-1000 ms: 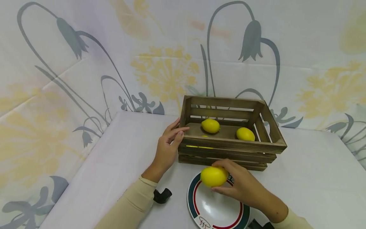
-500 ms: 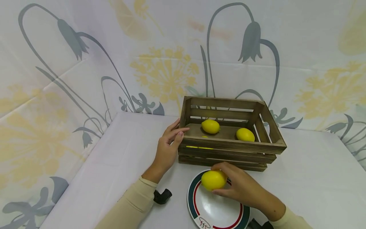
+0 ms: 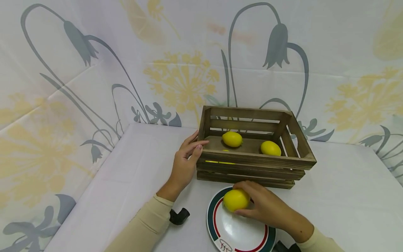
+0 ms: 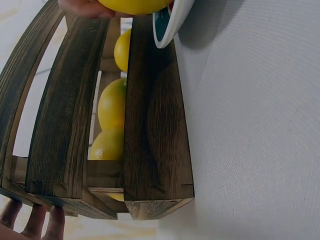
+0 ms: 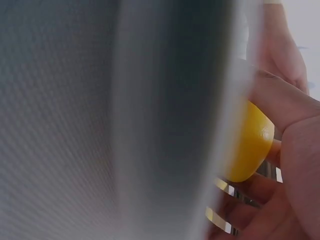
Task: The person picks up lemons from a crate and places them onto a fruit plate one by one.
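Note:
Over the upper part of a round plate [image 3: 240, 232], my right hand [image 3: 267, 206] holds a yellow lemon [image 3: 236, 200] between thumb and fingers. Whether the lemon touches the plate cannot be told. My left hand [image 3: 184, 159] rests against the left end of a brown slatted wooden crate [image 3: 252, 173], its fingers fairly straight; in the left wrist view several fingertips [image 4: 36, 222] touch the crate's end. Inside the crate lie a lemon [image 3: 232, 139] near the left and another lemon [image 3: 270, 148] near the right. More yellow shows behind the front slats, mostly hidden.
The crate stands at the back of the white-covered table [image 3: 141, 168], with a flower-patterned cloth [image 3: 189, 52] behind it. The plate, white with green and red bands, lies in front of the crate. A black curved piece [image 3: 179, 216] shows beside the left sleeve.
My right hand has lowered the lemon slightly toward the plate. The left hand and the crate have stayed in place.

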### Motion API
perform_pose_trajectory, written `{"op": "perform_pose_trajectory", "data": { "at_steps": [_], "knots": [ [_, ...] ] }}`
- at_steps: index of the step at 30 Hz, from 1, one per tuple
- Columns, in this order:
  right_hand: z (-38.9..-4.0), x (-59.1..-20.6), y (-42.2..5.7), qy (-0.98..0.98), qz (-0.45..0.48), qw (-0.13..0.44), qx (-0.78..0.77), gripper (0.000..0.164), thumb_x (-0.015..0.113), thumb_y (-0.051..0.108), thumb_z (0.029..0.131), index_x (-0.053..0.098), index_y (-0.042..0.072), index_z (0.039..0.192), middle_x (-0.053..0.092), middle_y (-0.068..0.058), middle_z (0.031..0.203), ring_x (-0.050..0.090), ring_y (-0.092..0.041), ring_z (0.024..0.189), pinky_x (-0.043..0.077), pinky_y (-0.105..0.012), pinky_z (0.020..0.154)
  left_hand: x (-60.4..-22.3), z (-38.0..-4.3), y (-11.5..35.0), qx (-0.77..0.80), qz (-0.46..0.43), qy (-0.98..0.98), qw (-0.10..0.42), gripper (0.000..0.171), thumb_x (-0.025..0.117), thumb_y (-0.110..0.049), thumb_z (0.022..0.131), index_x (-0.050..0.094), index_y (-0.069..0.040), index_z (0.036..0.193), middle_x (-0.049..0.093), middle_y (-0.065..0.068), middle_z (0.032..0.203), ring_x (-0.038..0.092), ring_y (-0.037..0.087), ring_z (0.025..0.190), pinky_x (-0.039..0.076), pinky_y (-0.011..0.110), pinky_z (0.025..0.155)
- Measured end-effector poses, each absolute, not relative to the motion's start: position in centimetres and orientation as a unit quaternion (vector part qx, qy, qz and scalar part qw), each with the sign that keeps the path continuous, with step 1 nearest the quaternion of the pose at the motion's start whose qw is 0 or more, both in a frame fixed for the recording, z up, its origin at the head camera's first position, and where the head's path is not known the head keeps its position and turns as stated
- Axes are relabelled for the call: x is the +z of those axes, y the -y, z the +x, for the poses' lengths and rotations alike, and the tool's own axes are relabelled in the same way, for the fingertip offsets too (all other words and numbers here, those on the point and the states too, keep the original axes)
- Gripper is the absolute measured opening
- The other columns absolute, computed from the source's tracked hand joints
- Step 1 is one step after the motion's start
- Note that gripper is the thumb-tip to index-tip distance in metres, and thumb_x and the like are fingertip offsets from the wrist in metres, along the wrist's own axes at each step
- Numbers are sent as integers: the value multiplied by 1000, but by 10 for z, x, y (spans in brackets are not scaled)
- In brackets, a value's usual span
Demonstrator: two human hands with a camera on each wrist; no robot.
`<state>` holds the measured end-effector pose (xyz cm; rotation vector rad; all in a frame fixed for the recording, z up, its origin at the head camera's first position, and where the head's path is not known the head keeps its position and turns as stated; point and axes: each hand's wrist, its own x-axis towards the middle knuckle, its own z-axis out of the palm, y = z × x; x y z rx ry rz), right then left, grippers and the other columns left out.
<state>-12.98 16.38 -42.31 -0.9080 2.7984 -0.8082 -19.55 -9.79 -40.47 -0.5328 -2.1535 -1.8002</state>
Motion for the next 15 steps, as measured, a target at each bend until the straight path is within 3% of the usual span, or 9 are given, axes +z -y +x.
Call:
{"op": "perform_pose_trajectory", "data": {
  "at_steps": [15],
  "knots": [
    [-129, -422, -164, -920, -292, 49, -257, 60, 81, 42, 82, 58, 17, 131, 63, 1, 124, 61, -12, 108, 55, -42, 96, -405, -196, 97, -626, -186, 744, 142, 30, 52, -21, 105, 70, -7, 125, 40, -4, 158, 39, 17, 145, 42, 41, 113]
  ]
}}
